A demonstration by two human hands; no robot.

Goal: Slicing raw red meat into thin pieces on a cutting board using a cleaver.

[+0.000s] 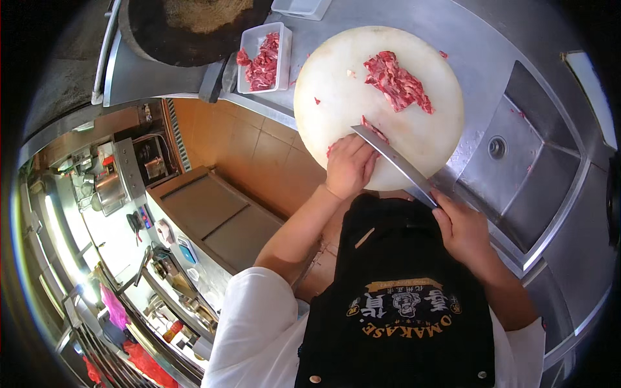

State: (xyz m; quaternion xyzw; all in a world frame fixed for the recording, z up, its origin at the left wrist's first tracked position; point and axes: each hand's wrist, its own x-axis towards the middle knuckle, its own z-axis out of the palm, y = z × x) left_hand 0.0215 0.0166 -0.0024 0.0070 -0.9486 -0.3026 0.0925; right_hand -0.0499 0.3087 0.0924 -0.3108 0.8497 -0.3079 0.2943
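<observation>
My right hand (458, 225) grips the handle end of a large kitchen knife (395, 162), its handle hidden in my fist. The broad steel blade slants up and left across the round white cutting board (436, 140). On the board's near side, my left hand (350, 162) presses down on a piece of raw red meat (373, 128), fingers curled. Part of that piece lies under the hand, and the blade's tip end runs alongside it. Farther up the board rests a larger slab of raw meat (398, 82). A few small scraps lie around it.
A white plastic container (287, 58) of cut meat stands left of the board on the steel counter (485, 41). Beyond it sits a large dark wok (160, 46). A steel sink (521, 179) with a drain lies to the right. Another plastic container (302, 8) is at the top.
</observation>
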